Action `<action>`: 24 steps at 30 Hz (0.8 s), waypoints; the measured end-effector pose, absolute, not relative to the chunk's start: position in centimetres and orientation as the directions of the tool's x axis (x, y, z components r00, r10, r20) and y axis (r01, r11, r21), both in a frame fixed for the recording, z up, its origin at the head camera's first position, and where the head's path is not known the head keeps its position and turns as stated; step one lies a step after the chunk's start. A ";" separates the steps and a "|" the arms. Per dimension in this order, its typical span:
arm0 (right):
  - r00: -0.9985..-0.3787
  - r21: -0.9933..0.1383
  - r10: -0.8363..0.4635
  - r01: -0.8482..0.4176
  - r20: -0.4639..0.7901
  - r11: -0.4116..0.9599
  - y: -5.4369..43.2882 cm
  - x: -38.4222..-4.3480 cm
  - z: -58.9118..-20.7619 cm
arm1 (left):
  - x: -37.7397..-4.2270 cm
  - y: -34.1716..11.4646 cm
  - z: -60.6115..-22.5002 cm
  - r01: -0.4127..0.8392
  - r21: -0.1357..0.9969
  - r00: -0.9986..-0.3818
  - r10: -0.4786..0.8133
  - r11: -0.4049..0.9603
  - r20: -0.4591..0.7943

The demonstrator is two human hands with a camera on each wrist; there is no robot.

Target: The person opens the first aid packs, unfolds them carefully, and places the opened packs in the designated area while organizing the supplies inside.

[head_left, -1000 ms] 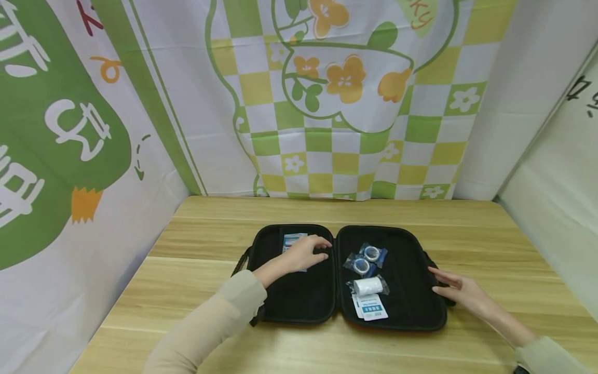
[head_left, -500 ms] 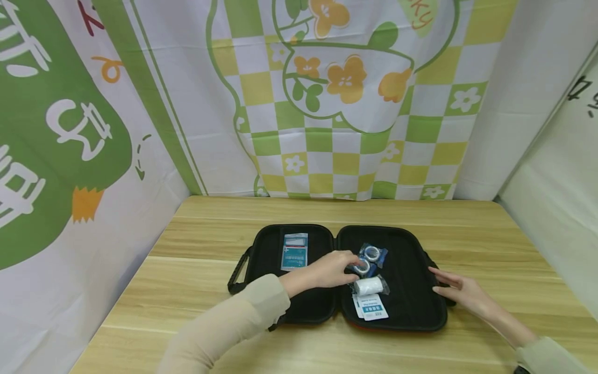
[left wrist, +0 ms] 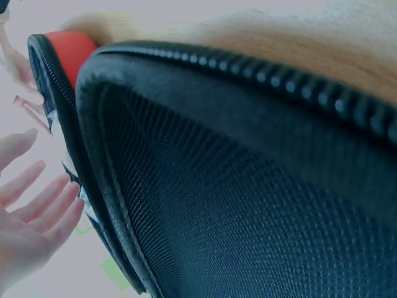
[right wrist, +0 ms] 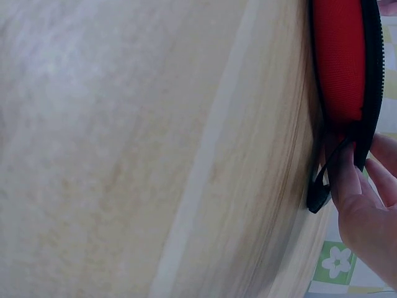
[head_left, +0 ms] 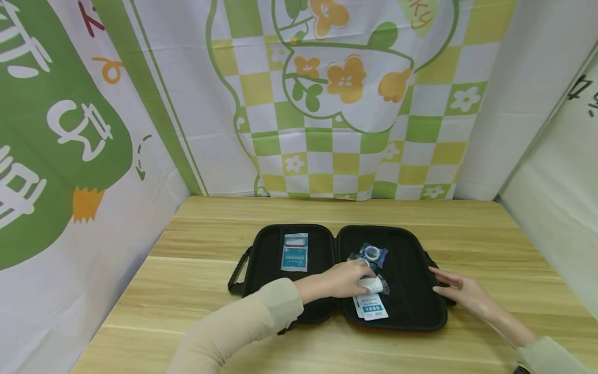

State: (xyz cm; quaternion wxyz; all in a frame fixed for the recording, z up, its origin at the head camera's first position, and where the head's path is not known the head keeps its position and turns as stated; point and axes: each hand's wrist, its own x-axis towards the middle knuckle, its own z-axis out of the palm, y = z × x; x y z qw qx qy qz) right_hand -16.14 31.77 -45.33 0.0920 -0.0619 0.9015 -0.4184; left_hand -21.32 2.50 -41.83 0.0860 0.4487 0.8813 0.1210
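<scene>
"ky" (head_left: 422,19) on back cloth (head_left: 317,161), past the left fingers (head_left: 365,268) | white plus on blue packet (head_left: 295,257), left of them | white card (head_left: 373,309) print, near side of them: too tiny

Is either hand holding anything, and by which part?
The right hand grips the case by its outer right edge. The left hand is at the white roll; whether that's held cannot be told.

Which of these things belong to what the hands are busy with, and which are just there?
Part of the job, it seems:
black case, right hand at its edge
white roll, left hand at it
blue-wrapped rolls, white cards, teal packet, all inside the case

Just surroundings:
wooden table
patterned cloth
</scene>
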 end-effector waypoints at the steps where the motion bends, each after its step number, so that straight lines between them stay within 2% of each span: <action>1: -0.975 -0.770 -0.193 -0.037 -0.113 0.637 31.8 -16.2 -45.3 | -21.3 2.6 -42.0 0.773 0.273 -0.584 0.810 0.572 -0.043; 11: -0.974 -0.774 -0.201 -0.044 -0.109 0.632 31.7 -16.2 -45.4 | -21.0 3.2 -43.1 0.786 0.172 -0.597 0.801 0.594 -0.040; 24: -0.975 -0.764 -0.196 -0.050 -0.101 0.643 31.9 -16.2 -45.5 | -21.0 3.4 -43.8 0.772 0.143 -0.625 0.781 0.619 -0.009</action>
